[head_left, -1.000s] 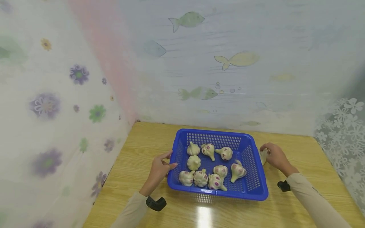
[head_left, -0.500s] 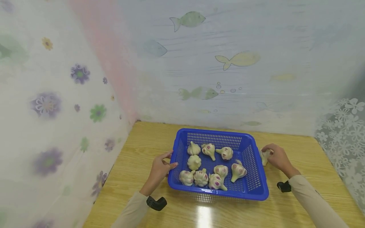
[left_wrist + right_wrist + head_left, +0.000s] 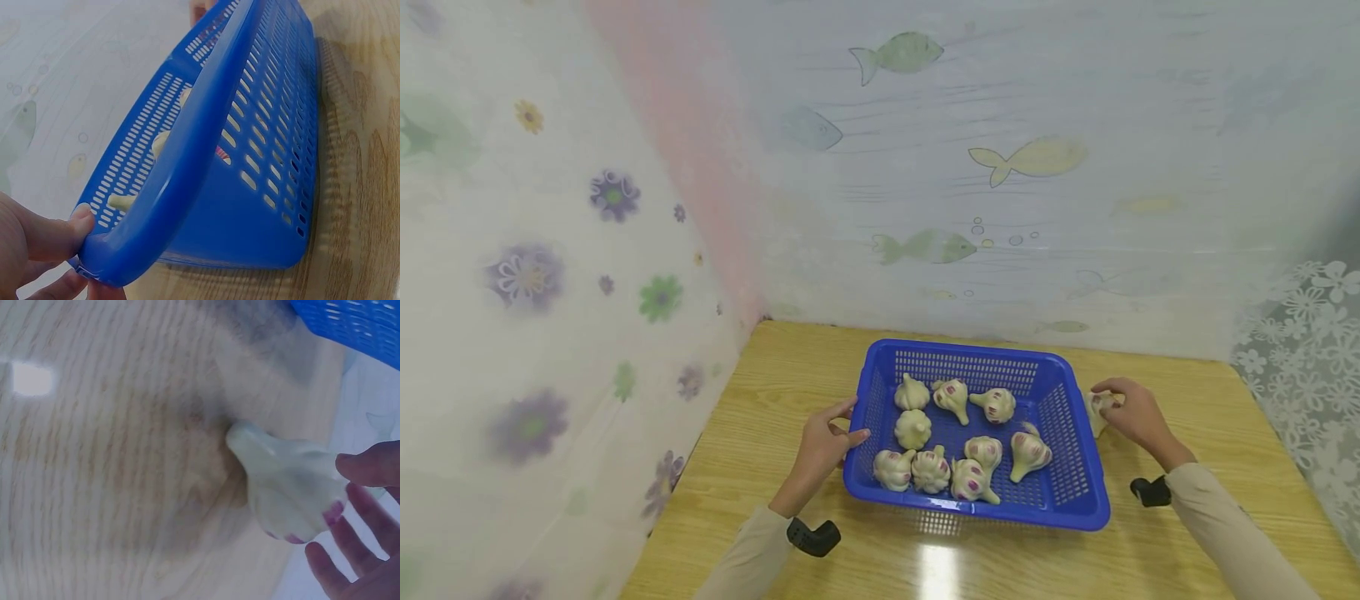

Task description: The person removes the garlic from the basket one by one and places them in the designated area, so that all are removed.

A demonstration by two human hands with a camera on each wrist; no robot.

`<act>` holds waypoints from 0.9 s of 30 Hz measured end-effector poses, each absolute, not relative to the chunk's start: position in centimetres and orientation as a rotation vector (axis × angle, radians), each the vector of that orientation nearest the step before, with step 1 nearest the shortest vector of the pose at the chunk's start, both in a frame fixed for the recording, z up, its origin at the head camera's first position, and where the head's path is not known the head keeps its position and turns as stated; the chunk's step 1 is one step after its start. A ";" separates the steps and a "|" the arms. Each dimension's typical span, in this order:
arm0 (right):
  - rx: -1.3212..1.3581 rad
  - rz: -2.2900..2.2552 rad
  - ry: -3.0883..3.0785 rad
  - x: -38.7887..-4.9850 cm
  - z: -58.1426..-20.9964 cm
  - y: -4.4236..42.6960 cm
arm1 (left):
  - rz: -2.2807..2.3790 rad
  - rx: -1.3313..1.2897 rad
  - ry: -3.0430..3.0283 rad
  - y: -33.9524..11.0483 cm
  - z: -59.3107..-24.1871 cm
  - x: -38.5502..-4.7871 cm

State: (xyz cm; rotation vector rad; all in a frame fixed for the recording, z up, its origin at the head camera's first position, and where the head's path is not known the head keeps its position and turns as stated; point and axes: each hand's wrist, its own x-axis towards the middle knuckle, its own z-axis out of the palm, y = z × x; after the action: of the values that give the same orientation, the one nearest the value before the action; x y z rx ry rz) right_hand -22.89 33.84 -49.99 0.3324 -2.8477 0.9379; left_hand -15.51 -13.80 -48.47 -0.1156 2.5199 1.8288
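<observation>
A blue perforated plastic basket (image 3: 977,510) sits on the wooden table with several garlic bulbs inside, some streaked purple. My left hand (image 3: 818,446) grips its left rim. In the left wrist view, the thumb of that hand (image 3: 40,240) lies over the rim's corner and fingers show below it. Just outside the basket's right wall, my right hand (image 3: 1138,421) holds a garlic bulb (image 3: 1098,414), partly hidden by the rim. The right wrist view has this bulb (image 3: 290,487) with its stem pointing away from the hand; thumb and fingertips are at its rounded end.
The table (image 3: 775,367) meets a wall painted with fish (image 3: 928,246) behind the basket. A flower-patterned wall (image 3: 658,297) stands at the left. Black wrist cameras (image 3: 815,537) are strapped to both forearms.
The right hand has shifted slightly to the right, and more of the garlic bulb beside the basket shows. The left hand and the basket stay in place.
</observation>
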 end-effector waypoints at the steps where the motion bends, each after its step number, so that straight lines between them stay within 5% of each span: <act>1: 0.331 0.939 -2.852 -22.8 -49.8 33.8 | 1.833 -0.118 2.512 -13.8 -48.5 -15.5; 27: 0.548 1.096 -2.945 -21.6 -43.2 29.1 | 1.814 -0.151 2.512 -13.6 -48.2 -15.5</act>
State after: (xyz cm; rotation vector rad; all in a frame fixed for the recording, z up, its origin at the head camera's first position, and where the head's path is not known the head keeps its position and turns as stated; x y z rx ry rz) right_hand -21.64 29.13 -43.20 0.5484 -2.9446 1.0963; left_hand -15.51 -13.63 -48.18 -0.1515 2.5122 1.8137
